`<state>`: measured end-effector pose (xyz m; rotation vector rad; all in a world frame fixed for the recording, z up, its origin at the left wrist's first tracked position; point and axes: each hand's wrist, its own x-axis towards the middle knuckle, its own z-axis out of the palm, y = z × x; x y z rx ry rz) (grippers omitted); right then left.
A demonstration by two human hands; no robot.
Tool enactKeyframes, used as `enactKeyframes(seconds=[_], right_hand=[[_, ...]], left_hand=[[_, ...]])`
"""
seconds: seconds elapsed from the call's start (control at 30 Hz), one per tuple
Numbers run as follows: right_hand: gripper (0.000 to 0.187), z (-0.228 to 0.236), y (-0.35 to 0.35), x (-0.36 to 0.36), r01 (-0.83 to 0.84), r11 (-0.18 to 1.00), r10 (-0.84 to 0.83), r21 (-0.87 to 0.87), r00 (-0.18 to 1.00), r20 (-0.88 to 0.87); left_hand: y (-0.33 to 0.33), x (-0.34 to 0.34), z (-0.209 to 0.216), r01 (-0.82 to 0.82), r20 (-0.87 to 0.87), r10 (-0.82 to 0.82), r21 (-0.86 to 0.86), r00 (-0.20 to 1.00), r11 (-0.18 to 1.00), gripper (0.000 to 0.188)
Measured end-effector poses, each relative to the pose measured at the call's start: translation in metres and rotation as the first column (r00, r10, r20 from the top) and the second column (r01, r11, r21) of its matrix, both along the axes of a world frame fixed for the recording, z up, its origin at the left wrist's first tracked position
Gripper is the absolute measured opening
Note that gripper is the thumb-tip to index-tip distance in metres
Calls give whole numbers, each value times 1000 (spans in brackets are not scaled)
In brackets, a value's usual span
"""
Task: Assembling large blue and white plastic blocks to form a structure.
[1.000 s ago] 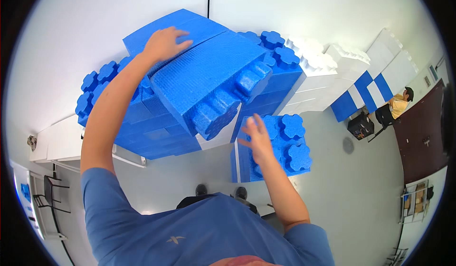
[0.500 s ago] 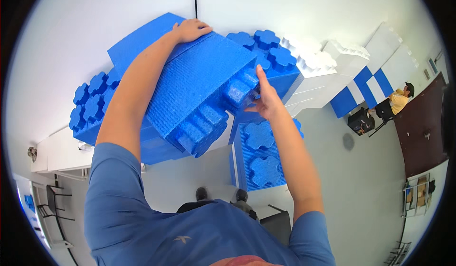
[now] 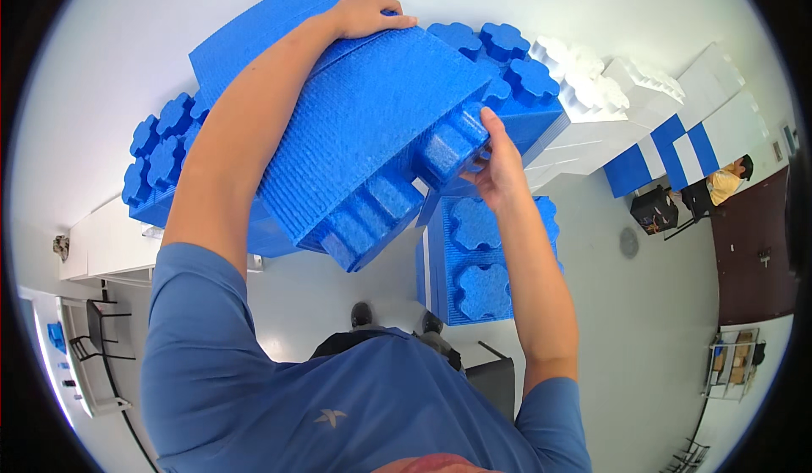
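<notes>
A large blue toy-style building block is tilted in front of me, its chunky studs turned toward me and to the right. My left hand reaches across it, fingers curled over its far edge. At the near right end my right hand grips one of its studs, thumb on top and fingers beneath. Behind the held block, another flat blue face rises at the far left. Blue studded blocks show beneath, at the left and right. What the held block rests on is hidden.
A blue block with wide studs stands low, near my feet. White studded blocks continue the row rightward, toward blue-and-white stacks. A seated person is by a black box. A black chair is close by me.
Both hands keep hold of the block. In the picture, the block and hands sit slightly higher and farther right; the surroundings have shifted too as the view moved.
</notes>
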<state>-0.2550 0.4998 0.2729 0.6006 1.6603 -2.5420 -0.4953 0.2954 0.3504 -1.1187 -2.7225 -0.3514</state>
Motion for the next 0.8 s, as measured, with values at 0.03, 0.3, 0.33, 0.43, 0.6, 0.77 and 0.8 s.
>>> enactKeyframes(seconds=[0.03,0.3,0.33,0.43,0.6,0.77,0.8], right_hand=[[65,-1,0,-1,1,1000,0,13,1000,-24],[58,2,-10,16,84,996,-82,33,995,-49],[59,1,-14,19,89,996,-87,29,994,-68],[58,4,-20,30,107,993,-102,52,991,-84],[76,-9,-26,43,123,987,-117,99,991,-68],[103,-45,-79,111,28,999,-28,22,999,-32],[104,-48,-90,119,-17,999,16,-32,999,-31]], left_hand=[[-1,-3,0,-2,8,2,-2,1000,1000,55],[1,-8,-2,-69,7,69,-3,998,998,56],[0,-9,3,-59,90,62,-42,994,997,59],[0,-5,8,-36,136,45,-65,990,997,62],[-1,7,5,-93,66,99,-82,993,992,64],[-7,37,17,-114,-310,79,-97,947,989,58],[-12,42,21,-128,-301,104,-61,948,990,57]])
